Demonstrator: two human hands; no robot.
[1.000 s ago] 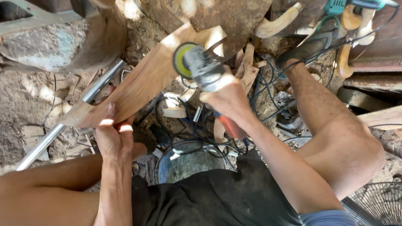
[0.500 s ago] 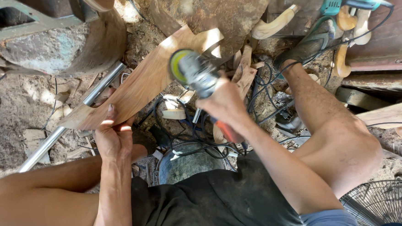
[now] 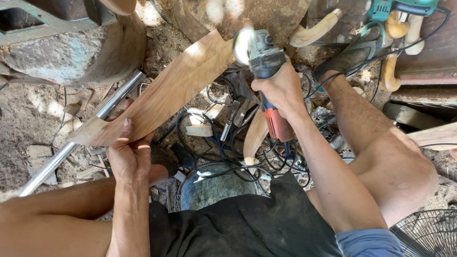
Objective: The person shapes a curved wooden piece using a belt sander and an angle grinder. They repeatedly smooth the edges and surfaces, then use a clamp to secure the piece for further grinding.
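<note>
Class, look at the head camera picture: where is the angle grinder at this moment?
The angle grinder sits upper centre, gripped in the right hand, its disc at the far end of the wooden plank that the left hand steadies.

A smooth, matt wooden plank (image 3: 164, 93) is seen beside a glossy metal pipe (image 3: 82, 131). A grinder (image 3: 265, 74) is cased in grey metal and orange plastic. Rough stone (image 3: 253, 10) and dusty dirt (image 3: 11, 150) are shown.
</note>
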